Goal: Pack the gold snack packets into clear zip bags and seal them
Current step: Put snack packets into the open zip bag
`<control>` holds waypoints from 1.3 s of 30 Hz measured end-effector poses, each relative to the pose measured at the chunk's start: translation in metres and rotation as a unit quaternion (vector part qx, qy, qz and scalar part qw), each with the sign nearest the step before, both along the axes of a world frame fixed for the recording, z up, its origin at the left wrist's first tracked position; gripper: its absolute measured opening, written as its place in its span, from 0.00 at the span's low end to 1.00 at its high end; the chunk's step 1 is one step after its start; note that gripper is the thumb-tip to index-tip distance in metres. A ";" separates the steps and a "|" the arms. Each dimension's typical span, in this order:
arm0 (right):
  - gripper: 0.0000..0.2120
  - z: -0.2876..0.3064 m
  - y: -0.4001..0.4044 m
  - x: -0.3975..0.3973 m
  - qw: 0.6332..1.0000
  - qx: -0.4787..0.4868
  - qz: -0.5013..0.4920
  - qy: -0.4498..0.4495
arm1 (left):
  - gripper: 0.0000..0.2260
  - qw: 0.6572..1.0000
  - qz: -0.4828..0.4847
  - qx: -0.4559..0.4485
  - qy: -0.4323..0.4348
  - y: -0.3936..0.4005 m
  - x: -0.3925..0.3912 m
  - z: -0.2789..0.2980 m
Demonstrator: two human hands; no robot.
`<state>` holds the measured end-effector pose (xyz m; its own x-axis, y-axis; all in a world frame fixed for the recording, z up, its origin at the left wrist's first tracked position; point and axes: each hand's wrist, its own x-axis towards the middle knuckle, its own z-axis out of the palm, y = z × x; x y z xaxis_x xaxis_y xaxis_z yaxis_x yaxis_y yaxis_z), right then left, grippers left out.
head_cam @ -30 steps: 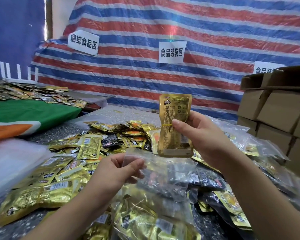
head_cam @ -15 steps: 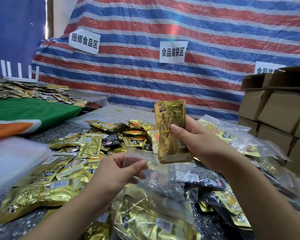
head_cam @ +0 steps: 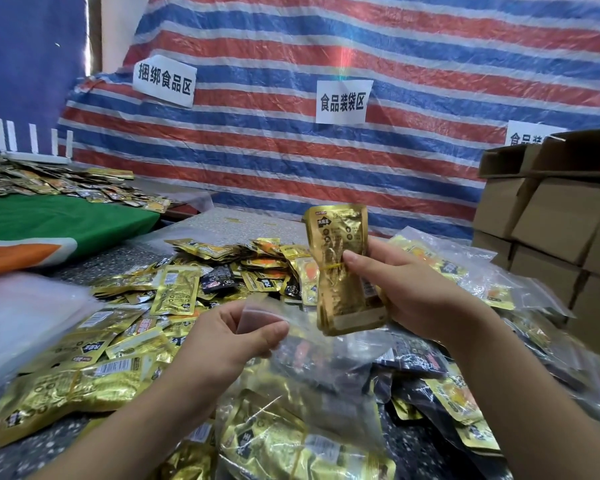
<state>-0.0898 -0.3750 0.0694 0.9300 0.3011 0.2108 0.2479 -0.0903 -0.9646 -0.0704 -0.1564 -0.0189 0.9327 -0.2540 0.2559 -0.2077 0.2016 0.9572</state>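
Centrally in the head view, the right hand (head_cam: 420, 292) grips a banded stack of gold snack packets (head_cam: 347, 271) held upright, thumb pressed across its front at the yellow rubber band (head_cam: 331, 268), fingers wrapped behind it. Just left of and below it, the left hand (head_cam: 229, 344) pinches the upper edge of a clear zip bag (head_cam: 312, 355) between thumb and curled fingers; the bag's mouth sits right under the stack's bottom edge, and whether the two touch cannot be told. That bag looks empty, though its film is hard to read against the clutter. At the bottom centre a filled clear bag (head_cam: 291, 441) holds gold packets. More filled bags (head_cam: 447, 268) lie at right, near stacked cardboard boxes (head_cam: 551, 223). Loose gold packets (head_cam: 125, 334) cover the speckled table (head_cam: 222, 226) at left and centre. A striped tarp (head_cam: 326, 161) with white paper signs (head_cam: 343, 102) fills the background.
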 end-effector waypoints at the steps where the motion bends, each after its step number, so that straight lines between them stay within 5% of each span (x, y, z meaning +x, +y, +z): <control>1: 0.10 0.000 -0.002 0.000 1.000 0.015 0.004 0.003 | 0.11 1.000 -0.003 -0.002 -0.001 0.000 -0.001 0.000; 8: 0.09 0.000 -0.006 0.003 0.999 0.037 0.017 0.013 | 0.12 1.000 0.004 -0.003 -0.002 -0.002 -0.002 0.002; 24: 0.10 -0.019 0.019 0.007 0.983 -0.169 -0.003 -0.073 | 0.03 0.999 -0.003 -0.035 -0.037 -0.002 0.002 -0.002; 31: 0.08 -0.014 0.014 0.008 0.973 -0.191 -0.064 -0.112 | 0.16 0.999 0.023 0.008 -0.022 -0.004 0.007 -0.007; 39: 0.05 0.001 0.011 -0.007 0.904 -0.408 -0.046 -0.116 | 0.19 0.998 0.021 0.010 -0.051 -0.006 0.004 -0.008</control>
